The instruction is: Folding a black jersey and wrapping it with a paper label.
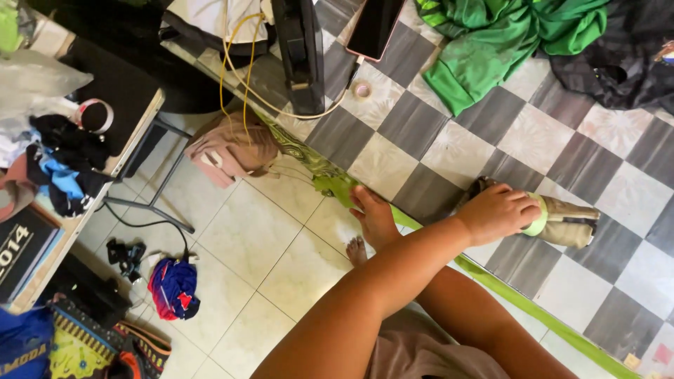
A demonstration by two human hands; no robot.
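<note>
The left hand (500, 212) lies palm-down over the near end of a beige roll (570, 223), which sits on the grey-and-white checked mat (421, 133). The roll's free end sticks out from the hand toward 3 o'clock. Its long axis runs close to 9-to-3, tipped a little toward 4, in line with the forearm. The fingers (526, 209) are pressed together and curled down over the roll, and their tips touch a light green band (539, 216) that rings it. The thumb is hidden, so I cannot tell how firm the grip is underneath. A long green strip (533, 312) crosses the floor from about 10 o'clock to 4 o'clock. It passes under the forearm and runs just beside the hand on its 6 o'clock side, apart from the roll. At the hand's 9 o'clock, what looks like a bare foot (374, 216) presses flat on this strip, though it could be a hand seen from an odd angle. A row of toes (357, 250) shows just below it. The right hand is not in view, so the left is the only hand on the roll
</note>
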